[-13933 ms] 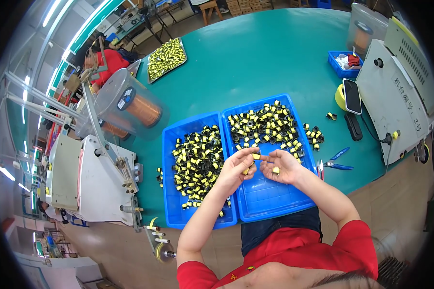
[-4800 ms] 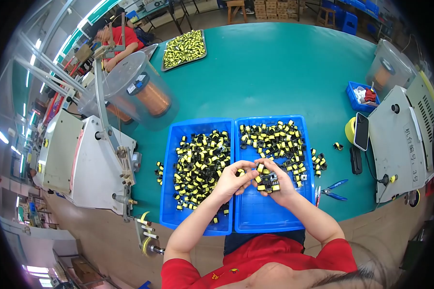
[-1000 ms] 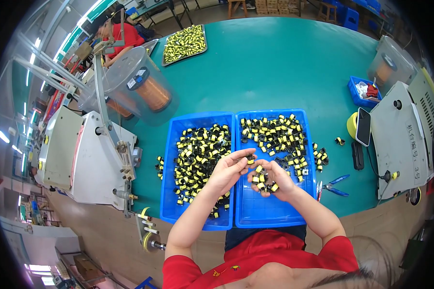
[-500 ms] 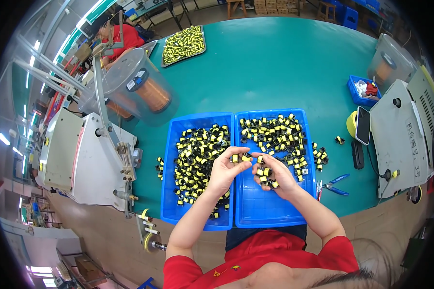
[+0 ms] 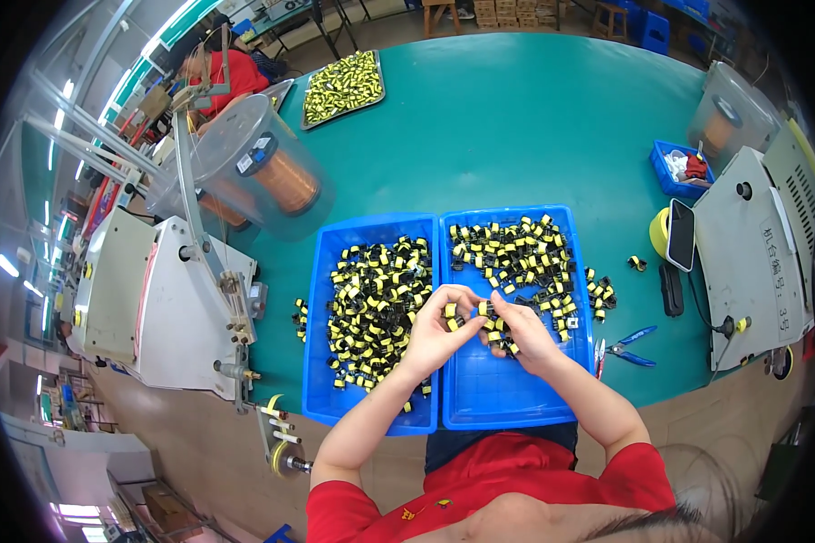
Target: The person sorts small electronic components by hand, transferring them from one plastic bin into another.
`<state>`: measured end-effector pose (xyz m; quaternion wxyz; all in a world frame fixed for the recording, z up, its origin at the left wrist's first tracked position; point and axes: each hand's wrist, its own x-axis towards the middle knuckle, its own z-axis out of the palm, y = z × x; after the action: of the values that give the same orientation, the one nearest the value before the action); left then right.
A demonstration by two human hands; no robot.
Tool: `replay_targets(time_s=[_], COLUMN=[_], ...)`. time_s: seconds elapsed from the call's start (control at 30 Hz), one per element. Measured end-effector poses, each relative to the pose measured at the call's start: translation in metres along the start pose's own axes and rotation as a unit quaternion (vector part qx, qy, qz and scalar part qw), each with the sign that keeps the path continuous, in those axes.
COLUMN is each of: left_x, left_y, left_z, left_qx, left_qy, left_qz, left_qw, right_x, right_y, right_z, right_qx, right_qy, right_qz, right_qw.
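Observation:
Small black coil bobbins wrapped in yellow tape fill much of the left blue bin (image 5: 311, 362). More lie in the far half of the right blue bin (image 5: 507, 421), whose near half shows bare blue floor. Above the near middle of the two bins, my left hand (image 5: 443, 331) is closed around a couple of taped bobbins (image 5: 451, 310). My right hand (image 5: 525, 335) has several bobbins in its curled fingers and pinches one (image 5: 485, 309) between thumb and fingertips. The fingertips of both hands nearly meet.
Loose bobbins (image 5: 599, 291) lie right of the bins, near blue-handled cutters (image 5: 632, 348). A phone (image 5: 682, 237) leans on a yellow roll. Winding machines (image 5: 177, 308) flank the table, with copper wire spools (image 5: 285, 176) in clear tubs. A tray of yellow parts (image 5: 378, 90) stands far left, near a co-worker.
My left hand has turned and drawn slightly down, with its bobbins now hanging below the fingers. My right thumb has come up against a bobbin at the fingertips.

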<state>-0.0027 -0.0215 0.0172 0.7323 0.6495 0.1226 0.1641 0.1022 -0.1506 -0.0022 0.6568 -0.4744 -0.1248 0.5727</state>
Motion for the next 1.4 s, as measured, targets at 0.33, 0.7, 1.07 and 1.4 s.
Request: replay_targets(time_s=[0.33,0.7,1.07,1.4], left_x=[0.009,0.007,0.002,0.005], left_y=[0.005,0.014,0.002,0.000], left_z=[-0.023,-0.021,-0.015,-0.024], left_qx=[-0.342,-0.342,-0.185,-0.328], left_qy=[-0.039,0.090,-0.049,-0.081], left_qz=[-0.213,-0.229,-0.229,-0.237], left_qw=[0.914,0.907,0.954,0.911], right_x=[0.000,-0.003,-0.009,0.005], right_y=[-0.006,-0.009,-0.007,-0.004], right_z=[-0.003,0.007,0.012,-0.009], right_qx=[0.133,0.010,-0.119,0.235], right_qy=[-0.012,0.069,0.015,-0.003], right_qz=[0.064,-0.010,-0.153,0.093], right_qw=[0.989,0.998,0.981,0.967])
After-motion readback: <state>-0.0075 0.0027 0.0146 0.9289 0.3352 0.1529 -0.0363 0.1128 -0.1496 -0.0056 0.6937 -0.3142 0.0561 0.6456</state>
